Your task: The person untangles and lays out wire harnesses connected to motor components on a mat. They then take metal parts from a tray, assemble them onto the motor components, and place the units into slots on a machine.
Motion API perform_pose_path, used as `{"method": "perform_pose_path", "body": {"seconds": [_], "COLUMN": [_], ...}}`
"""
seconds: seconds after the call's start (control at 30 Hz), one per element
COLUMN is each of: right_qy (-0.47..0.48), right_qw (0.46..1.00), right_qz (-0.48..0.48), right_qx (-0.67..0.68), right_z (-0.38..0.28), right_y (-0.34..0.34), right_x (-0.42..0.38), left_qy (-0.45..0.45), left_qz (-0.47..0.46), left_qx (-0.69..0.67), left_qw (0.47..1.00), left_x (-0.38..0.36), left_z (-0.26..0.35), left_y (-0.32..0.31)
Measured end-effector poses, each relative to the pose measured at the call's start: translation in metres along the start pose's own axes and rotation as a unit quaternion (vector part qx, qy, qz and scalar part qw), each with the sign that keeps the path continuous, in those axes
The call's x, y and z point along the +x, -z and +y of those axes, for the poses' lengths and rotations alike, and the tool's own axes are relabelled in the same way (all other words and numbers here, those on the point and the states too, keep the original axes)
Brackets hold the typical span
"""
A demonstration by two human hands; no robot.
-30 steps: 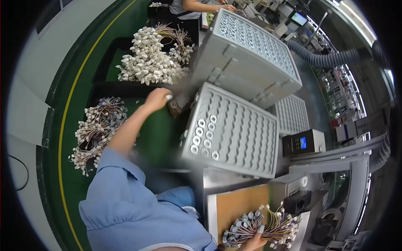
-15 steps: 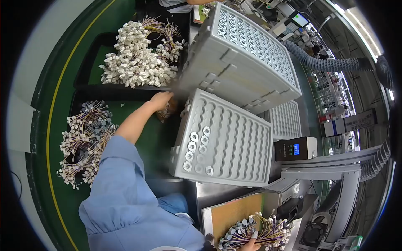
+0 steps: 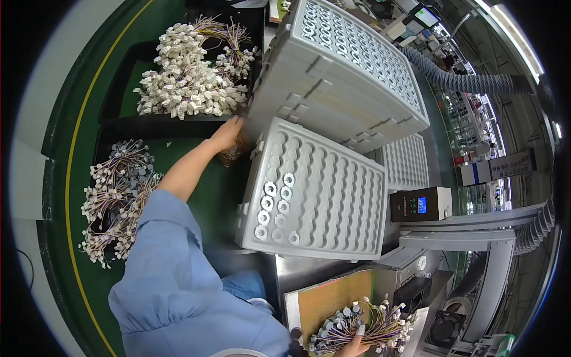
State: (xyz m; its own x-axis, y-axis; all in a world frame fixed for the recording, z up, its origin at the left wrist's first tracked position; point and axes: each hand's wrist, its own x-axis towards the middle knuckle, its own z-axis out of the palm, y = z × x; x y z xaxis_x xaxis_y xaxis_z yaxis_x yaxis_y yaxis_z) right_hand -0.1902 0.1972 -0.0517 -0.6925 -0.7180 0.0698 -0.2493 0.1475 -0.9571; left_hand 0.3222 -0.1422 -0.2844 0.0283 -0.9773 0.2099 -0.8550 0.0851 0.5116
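My left hand [image 3: 226, 134] reaches out at the end of a blue sleeve, fingers drawn together near the lower edge of the tray stack. A brown, mottled item [image 3: 232, 153] shows right under it; what the fingers grip I cannot tell. At the bottom, my right hand [image 3: 353, 347], a white cover on one fingertip, closes on a bundle of wired discs [image 3: 372, 327] with white connectors. The bundle lies over a brown board [image 3: 324, 297]. Between the hands a grey tray [image 3: 333, 208] tilts, a few metal rings [image 3: 267, 203] in its left-hand pockets.
A tall stack of grey trays [image 3: 333, 89] stands behind, its top filled with metal rings. At left, black bins hold white connectors [image 3: 190, 77] and wired discs [image 3: 116, 199]. A control box [image 3: 421, 205] with a blue display and a metal frame [image 3: 458, 238] stand at right.
The whole view has shifted slightly, so the trays and bins appear a little further left and up. Both hands keep nearly the same places and grips.
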Motion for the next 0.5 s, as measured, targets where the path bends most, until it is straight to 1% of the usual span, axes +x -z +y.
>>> {"method": "perform_pose_path", "body": {"seconds": [0.07, 0.13, 0.17, 0.23, 0.3, 0.4, 0.47, 0.5], "right_qy": [0.010, 0.012, 0.015, 0.020, 0.022, 0.018, 0.014, 0.018], "right_qw": [1.000, 1.000, 1.000, 1.000, 1.000, 1.000, 1.000, 1.000], "right_qz": [-0.001, -0.007, -0.012, -0.002, 0.005, 0.007, 0.007, 0.000], "right_qx": [-0.001, 0.007, 0.013, 0.004, -0.008, -0.008, -0.010, -0.012], "right_z": [0.004, 0.005, 0.002, -0.001, 0.000, -0.002, -0.002, -0.002], "right_y": [0.001, 0.000, -0.001, -0.003, -0.004, -0.006, -0.006, -0.005], "right_x": [0.001, 0.002, 0.001, -0.001, 0.000, 0.000, 0.001, 0.001], "left_qy": [-0.012, -0.085, -0.085, -0.080, -0.078, -0.053, -0.001, 0.001], "left_qz": [0.008, -0.040, -0.040, -0.062, -0.063, -0.053, -0.036, -0.038], "left_qx": [0.007, 0.032, 0.030, 0.019, 0.022, 0.005, -0.038, -0.037], "left_qw": [1.000, 0.995, 0.995, 0.995, 0.995, 0.997, 0.999, 0.999], "left_x": [0.000, -0.002, 0.000, 0.007, 0.009, 0.010, 0.011, 0.010], "left_z": [0.001, 0.010, 0.009, 0.005, 0.006, 0.009, 0.011, 0.008], "left_y": [0.002, 0.008, 0.002, -0.017, -0.021, -0.013, -0.003, -0.004]}}
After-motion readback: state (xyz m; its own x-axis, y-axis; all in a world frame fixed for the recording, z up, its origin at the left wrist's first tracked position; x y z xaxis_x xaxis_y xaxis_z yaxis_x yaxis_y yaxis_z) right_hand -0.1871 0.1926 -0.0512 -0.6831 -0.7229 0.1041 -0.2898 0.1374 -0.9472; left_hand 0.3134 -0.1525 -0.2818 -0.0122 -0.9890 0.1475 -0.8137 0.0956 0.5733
